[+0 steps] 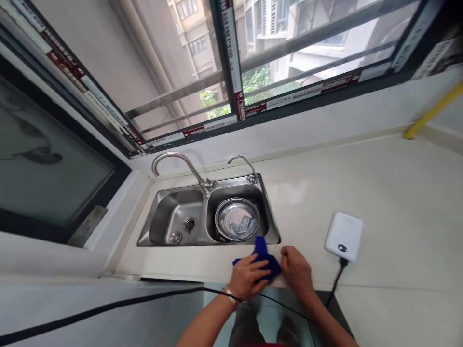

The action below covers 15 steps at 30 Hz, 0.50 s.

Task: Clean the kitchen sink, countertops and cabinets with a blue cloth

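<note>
Part of the blue cloth (261, 248) was lost to me under the left hand (249, 275), and its edges were blurred. The right hand (296, 269), at lower centre, had its curled fingertips hidden. Both forearms ran off the bottom edge, and the shoes (287, 331) there were a dark smear. I couldn't make out the crumpled stuff (243, 226) in the bowl (219, 219), nor read the sink's (181, 243) tiny lettering. The cable (108, 306) was cut off at lower left, the yellow pipe (437, 112) at upper right.
</note>
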Each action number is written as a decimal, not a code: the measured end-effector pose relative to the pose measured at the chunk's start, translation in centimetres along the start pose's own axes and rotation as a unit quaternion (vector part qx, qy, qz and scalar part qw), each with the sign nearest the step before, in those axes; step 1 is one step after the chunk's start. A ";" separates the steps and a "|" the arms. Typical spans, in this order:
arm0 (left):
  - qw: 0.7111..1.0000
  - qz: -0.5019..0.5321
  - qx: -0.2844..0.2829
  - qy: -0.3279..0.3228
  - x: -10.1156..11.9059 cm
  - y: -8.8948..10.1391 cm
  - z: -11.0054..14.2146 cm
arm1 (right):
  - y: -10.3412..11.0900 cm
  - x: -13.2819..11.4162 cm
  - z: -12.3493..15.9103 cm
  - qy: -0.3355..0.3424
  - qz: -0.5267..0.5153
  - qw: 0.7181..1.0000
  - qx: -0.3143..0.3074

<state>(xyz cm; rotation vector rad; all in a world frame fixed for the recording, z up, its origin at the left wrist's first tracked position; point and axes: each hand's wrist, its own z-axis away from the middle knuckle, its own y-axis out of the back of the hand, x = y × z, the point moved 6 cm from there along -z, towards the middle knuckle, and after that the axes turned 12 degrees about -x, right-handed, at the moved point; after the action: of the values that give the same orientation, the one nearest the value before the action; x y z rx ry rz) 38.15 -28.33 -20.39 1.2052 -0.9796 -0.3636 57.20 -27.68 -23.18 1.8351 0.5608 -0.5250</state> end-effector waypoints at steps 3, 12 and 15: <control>0.999 0.009 -0.020 -0.040 1.2 -1.0 -0.5 | 0.0 0.7 0.6 0.004 -0.005 1.000 -0.003; 0.979 -0.013 0.102 0.175 -7.9 2.8 10.6 | 0.1 2.1 1.4 -0.072 -0.020 0.996 -0.041; 0.947 -0.053 0.139 0.286 -12.1 5.5 16.2 | -0.2 3.1 1.5 -0.102 -0.030 0.993 -0.059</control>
<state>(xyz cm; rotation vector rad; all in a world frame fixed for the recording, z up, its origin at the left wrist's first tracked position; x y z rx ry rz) 17.20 -27.77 -20.21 1.5111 -0.4683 0.0535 59.41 -28.64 -25.69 1.6346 0.4982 -0.6977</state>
